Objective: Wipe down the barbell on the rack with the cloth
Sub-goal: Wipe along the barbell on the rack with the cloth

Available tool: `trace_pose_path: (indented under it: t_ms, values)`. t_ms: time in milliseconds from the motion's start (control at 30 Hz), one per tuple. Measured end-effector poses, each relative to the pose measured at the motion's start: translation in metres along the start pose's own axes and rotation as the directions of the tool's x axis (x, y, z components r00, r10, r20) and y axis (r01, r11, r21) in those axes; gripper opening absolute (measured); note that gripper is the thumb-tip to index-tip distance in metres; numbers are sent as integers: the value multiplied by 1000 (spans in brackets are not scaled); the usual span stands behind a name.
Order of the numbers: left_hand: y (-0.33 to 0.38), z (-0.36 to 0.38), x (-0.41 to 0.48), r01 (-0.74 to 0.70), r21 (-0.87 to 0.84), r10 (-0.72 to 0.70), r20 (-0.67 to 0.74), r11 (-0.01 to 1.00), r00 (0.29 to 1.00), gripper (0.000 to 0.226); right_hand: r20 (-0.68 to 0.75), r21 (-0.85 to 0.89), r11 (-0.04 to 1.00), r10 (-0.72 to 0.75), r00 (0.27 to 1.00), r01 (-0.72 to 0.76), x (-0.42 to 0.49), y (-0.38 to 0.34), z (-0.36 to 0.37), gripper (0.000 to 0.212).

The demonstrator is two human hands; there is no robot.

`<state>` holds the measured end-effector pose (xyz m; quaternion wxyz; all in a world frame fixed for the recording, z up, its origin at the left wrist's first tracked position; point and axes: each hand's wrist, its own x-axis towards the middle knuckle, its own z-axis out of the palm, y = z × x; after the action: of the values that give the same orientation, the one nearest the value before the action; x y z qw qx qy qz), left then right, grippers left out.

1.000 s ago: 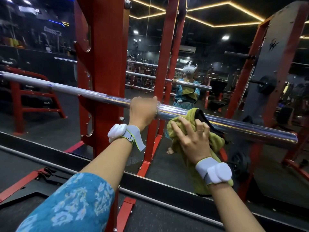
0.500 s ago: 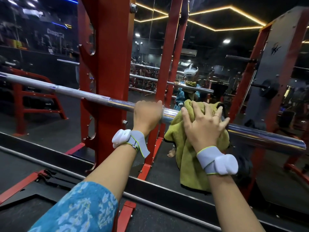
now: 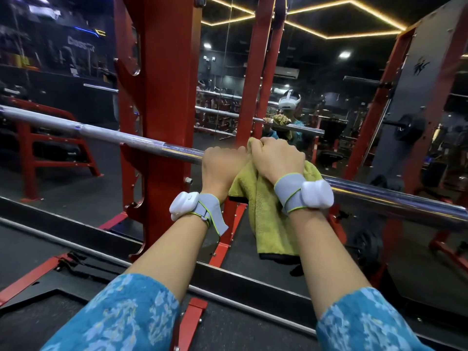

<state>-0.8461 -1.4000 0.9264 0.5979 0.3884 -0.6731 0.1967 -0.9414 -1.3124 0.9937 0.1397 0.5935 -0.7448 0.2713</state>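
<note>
A long chrome barbell (image 3: 121, 138) runs from the far left across to the lower right, resting on the red rack (image 3: 162, 97). My left hand (image 3: 222, 168) is closed around the bar near its middle. Right beside it, my right hand (image 3: 276, 160) grips a yellow-green cloth (image 3: 268, 219) wrapped over the bar. The cloth's loose end hangs down below the bar. The stretch of bar under both hands is hidden.
A wall mirror behind the rack reflects the person and the bar (image 3: 301, 127). A second red upright (image 3: 258, 72) stands behind the hands. A dark plate-storage panel (image 3: 420, 97) stands at right. A black and red floor frame (image 3: 76, 264) lies below.
My right hand has gone from an open palm pressing the cloth to a closed grip over the bar, and has slid left until it touches my left hand.
</note>
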Motion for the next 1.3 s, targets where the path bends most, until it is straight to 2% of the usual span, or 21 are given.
trace_pose_path:
  t_ms: [67,167,333,433,533,667,767,867,1100,1300]
  values:
    - [1,0,-1,-7,-10,7,-5,1000,1000,52,-187,-134,989,-85,979,61,-13,4,13,48]
    - [2,-1,-2,-9,-17,10,9,1000,1000,52,-414,-236,964,-210,886,119,-33,12,31,42]
    - [1,-2,-3,-5,-29,7,39,1000,999,54,-539,-238,945,-319,779,222,-51,26,58,39]
    - [1,-2,-3,4,-48,-2,39,999,999,56,-546,-241,941,-334,768,238,-58,27,65,41]
    - [2,-2,-2,8,-63,-5,44,998,999,55,-545,-201,959,-280,790,201,-48,24,56,38]
    - [3,-6,-2,23,-79,-21,35,997,999,52,-428,-162,981,-168,888,107,-31,12,31,41]
    - [4,-6,-3,27,-56,-26,31,998,999,55,-262,-115,993,-36,964,6,-22,16,13,48]
    - [4,-6,-3,29,-52,-27,30,998,999,55,-242,-69,997,18,970,-35,-22,33,5,42]
    - [5,-6,-3,30,-21,-29,30,999,999,56,-246,-61,988,121,962,-140,-25,73,-10,46]
    - [8,-7,-3,61,-33,-60,27,998,998,55,-176,-87,989,104,979,-121,-20,68,-12,47]
